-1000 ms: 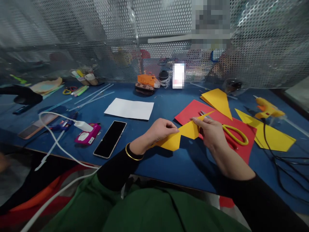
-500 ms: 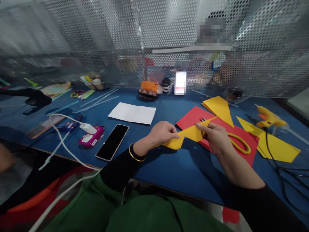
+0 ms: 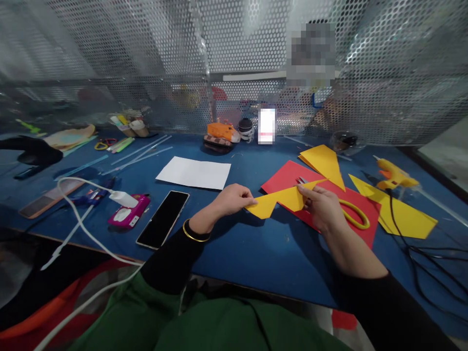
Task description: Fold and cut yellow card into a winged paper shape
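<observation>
A yellow piece of paper (image 3: 285, 198) with a notched lower edge stretches between my two hands above the table. My left hand (image 3: 234, 199) pinches its left end between thumb and fingers. At the other end my right hand (image 3: 321, 204) grips the paper, thumb on top. Beneath the right hand lies a red sheet (image 3: 283, 176). Scissors with yellow handles (image 3: 354, 214) rest on that sheet, partly hidden by the hand. Behind it sits a folded yellow paper (image 3: 325, 162), and to the right another yellow piece (image 3: 404, 214).
A white sheet (image 3: 193, 172) and a dark phone (image 3: 163, 219) lie left of my hands. Beyond the phone is a purple power adapter (image 3: 128, 212) with a white cable. A yellow glue gun (image 3: 397, 174) stands at right. Pouches (image 3: 221, 136) sit before the perforated screen (image 3: 252, 44).
My left hand has shifted its hold to the paper's left end. The strip is now stretched flatter, with its notch in plain view. The camera view has turned slightly right.
</observation>
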A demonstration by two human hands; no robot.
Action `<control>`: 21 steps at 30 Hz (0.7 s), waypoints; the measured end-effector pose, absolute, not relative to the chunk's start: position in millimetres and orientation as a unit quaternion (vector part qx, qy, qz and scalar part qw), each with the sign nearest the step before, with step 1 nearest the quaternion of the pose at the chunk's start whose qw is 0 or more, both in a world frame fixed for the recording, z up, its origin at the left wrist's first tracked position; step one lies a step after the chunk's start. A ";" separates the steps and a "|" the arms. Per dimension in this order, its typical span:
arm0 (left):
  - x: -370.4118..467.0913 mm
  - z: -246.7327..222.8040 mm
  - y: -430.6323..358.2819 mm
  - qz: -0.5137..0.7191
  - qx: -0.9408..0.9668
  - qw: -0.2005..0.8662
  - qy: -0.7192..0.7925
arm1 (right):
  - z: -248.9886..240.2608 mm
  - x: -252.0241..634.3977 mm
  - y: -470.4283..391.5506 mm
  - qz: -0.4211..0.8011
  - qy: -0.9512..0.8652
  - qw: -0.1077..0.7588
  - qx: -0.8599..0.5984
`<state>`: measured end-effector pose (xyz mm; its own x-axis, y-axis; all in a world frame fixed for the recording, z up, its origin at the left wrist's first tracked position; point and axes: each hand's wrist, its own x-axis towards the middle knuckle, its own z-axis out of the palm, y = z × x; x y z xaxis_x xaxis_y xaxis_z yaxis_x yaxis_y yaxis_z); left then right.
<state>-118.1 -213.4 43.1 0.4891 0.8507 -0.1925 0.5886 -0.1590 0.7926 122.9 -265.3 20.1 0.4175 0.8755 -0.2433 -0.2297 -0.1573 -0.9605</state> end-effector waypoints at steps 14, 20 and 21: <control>-121.6 53.4 -194.2 0.222 0.649 0.512 0.517 | 26.3 150.7 -277.3 0.228 -0.484 0.377 -0.756; -106.5 47.1 -161.9 0.241 0.622 0.469 0.579 | 20.3 194.8 -314.4 0.058 -0.545 0.160 -0.821; -103.6 45.0 -157.4 0.233 0.623 0.461 0.587 | 17.0 199.8 -319.2 0.047 -0.554 0.133 -0.820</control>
<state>-103.6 -157.4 45.0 0.2028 0.9464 -0.2514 0.5168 0.1146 0.8484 199.8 -319.2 17.0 0.3815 0.9216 0.0710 0.8966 -0.3503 -0.2708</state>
